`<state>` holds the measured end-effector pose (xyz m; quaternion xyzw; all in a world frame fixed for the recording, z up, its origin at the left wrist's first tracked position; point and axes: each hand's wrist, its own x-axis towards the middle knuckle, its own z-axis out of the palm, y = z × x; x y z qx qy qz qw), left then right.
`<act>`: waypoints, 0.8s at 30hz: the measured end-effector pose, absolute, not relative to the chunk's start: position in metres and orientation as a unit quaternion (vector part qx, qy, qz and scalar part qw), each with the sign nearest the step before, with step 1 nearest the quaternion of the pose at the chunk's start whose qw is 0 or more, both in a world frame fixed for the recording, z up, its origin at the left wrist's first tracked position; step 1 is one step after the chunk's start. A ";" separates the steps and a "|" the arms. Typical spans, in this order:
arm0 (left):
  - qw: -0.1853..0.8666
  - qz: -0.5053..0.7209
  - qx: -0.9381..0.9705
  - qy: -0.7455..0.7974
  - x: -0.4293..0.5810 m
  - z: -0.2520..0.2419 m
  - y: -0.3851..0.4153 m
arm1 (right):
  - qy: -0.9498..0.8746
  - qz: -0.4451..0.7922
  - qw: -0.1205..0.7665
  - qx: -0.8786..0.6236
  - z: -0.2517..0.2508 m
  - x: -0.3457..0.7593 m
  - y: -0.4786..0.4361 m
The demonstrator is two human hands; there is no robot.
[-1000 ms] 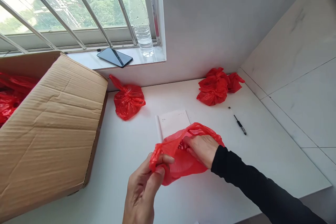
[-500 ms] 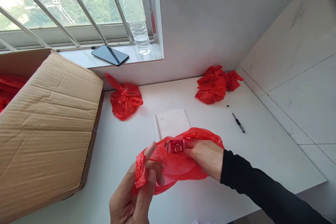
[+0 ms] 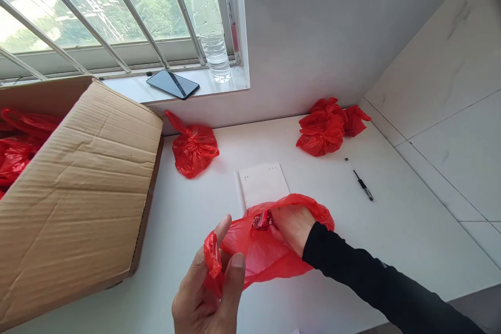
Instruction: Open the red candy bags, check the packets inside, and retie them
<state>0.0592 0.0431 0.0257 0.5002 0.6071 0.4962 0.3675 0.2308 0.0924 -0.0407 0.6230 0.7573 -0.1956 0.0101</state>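
The left hand [image 3: 207,292] is shut on the bag [image 3: 270,258], thumb and fingers pinching a bunched strip of its rim and lifting that side above the front edge of the counter [image 3: 391,229]. The bag is thin, glossy red plastic, crumpled and half see-through, so the light shows through its slack wall. Its mouth gapes wide, facing up and toward the back edge. The far side of the bag sags near the counter, though I cannot tell whether it touches. The right hand [image 3: 291,224], in a black sleeve, reaches into the mouth from the right, and its fingertips close on a packet [image 3: 262,220], small and red with white print, just at the rim. The two hands are apart, with the bag stretched between them. Just behind the bag a white pad [image 3: 264,183] lies flat, partly covered by the bag's edge. A black pen [image 3: 362,185] lies to the right of the pad, well apart from it. A knotted bag [image 3: 194,146], also red, sits toward the back edge beside a big open box [image 3: 78,193] at the left edge, which has more red plastic inside. A pile [image 3: 324,128] of red bags sits in the back right corner. On the sill [image 3: 235,81] above are a phone [image 3: 172,84] and a clear bottle [image 3: 209,21].
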 end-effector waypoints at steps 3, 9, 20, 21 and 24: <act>0.366 0.504 0.459 0.634 0.064 0.028 0.039 | 0.751 -0.200 -0.009 0.629 -0.033 0.235 0.090; 0.369 0.517 0.439 0.635 0.074 0.032 0.034 | 0.795 -0.244 -0.022 0.555 -0.043 0.228 0.088; 0.327 0.532 0.437 0.647 0.072 0.031 0.033 | 0.786 -0.241 -0.020 0.569 -0.034 0.240 0.069; 0.317 0.529 0.453 0.644 0.071 0.029 0.034 | 0.782 -0.236 -0.007 0.577 -0.034 0.245 0.065; 0.288 0.494 0.522 0.633 0.068 0.023 0.036 | 0.777 -0.234 -0.001 0.585 -0.035 0.255 0.058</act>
